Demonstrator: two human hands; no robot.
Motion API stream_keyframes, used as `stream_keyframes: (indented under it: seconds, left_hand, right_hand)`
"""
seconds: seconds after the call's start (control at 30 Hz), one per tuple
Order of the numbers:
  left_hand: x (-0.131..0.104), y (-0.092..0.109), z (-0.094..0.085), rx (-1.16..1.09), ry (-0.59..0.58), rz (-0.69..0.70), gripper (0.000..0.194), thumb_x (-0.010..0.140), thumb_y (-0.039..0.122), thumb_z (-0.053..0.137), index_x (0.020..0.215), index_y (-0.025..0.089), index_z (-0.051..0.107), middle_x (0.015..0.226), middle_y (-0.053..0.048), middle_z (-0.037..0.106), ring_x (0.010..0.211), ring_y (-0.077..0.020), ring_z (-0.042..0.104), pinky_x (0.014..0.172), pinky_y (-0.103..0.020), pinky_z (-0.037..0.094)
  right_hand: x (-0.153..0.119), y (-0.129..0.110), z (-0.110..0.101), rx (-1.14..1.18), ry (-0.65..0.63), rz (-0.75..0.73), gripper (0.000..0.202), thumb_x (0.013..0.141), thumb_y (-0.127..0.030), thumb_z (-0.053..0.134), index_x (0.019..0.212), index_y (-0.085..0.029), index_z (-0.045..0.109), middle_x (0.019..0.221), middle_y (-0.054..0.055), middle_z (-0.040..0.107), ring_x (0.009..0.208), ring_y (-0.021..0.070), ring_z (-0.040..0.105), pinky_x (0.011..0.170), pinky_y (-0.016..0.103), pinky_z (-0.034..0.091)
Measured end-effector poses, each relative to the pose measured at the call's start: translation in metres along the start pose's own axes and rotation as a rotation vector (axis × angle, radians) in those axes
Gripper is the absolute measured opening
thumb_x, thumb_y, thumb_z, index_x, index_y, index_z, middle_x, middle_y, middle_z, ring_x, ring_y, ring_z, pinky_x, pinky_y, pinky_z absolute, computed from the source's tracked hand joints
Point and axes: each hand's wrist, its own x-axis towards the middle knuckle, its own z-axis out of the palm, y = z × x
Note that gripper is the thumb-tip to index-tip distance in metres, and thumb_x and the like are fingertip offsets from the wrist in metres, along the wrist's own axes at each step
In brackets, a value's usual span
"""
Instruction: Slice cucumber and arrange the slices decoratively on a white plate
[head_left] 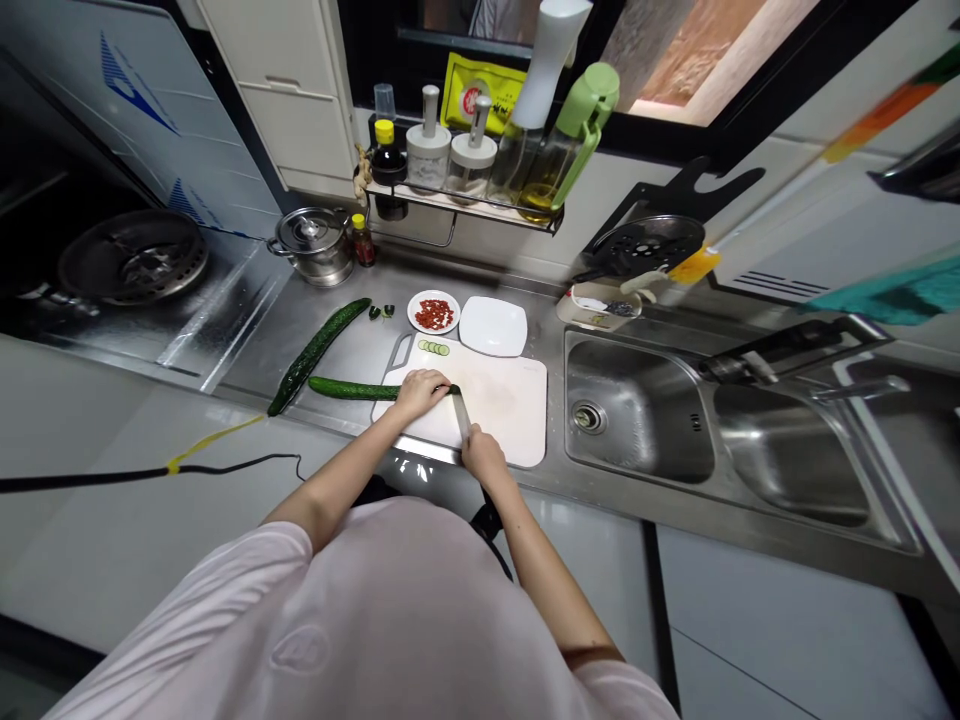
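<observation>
- Cucumber [352, 388] is laid across the left edge of the cutting board [517, 400], with one end out over the steel counter [247, 330] and the other near the middle of the board.
- That inner end is pinned by the left hand [422, 394], whose fingers are bent and close together on top of it.
- The knife [463, 416] is gripped in the right hand [484, 455], with the fingers wrapped round its handle and the blade set at the inner end, just beside the left fingertips.
- Slicing appears to be the step in hand; a short overlapping row of pale slices [433, 348] is seen by the board's far left corner.
- For another even cut, a firm hold and a straight downward stroke would be called for, with the fingertips tucked back from the edge.
- Beyond the board's far edge, a small plate [413, 312] of chopped red pieces [434, 315] and a squarish white plate [493, 326] are set side by side.
- On the counter to the left, a second cucumber [319, 355] is laid slantwise, with dark green offcuts [374, 313] near its far end.
</observation>
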Motion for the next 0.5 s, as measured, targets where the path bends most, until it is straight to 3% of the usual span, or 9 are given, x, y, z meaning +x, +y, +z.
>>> stream_keyframes:
  seconds: [0.27,0.5]
  left_hand:
    - [0.001,0.002,-0.005,-0.044,-0.008,-0.023,0.02,0.087,0.03,0.054,0.1,0.025,0.068,0.101,-0.003,0.069,0.098,-0.0196,0.06,0.09,-0.035,0.042]
    - [0.0,0.002,-0.009,-0.194,0.134,-0.119,0.024,0.089,0.032,0.051,0.104,0.022,0.066,0.108,-0.004,0.067,0.103,-0.0194,0.058,0.094,-0.033,0.044]
  right_hand:
    - [-0.007,0.018,-0.014,-0.06,0.076,-0.001,0.024,0.096,-0.024,0.036,0.114,-0.018,0.05,0.098,0.011,0.064,0.092,0.0217,0.061,0.073,0.028,0.039]
    - [-0.012,0.037,-0.022,-0.153,0.267,0.057,0.031,0.099,-0.028,0.032,0.119,-0.024,0.054,0.104,0.008,0.056,0.081,0.0169,0.059,0.07,0.026,0.037]
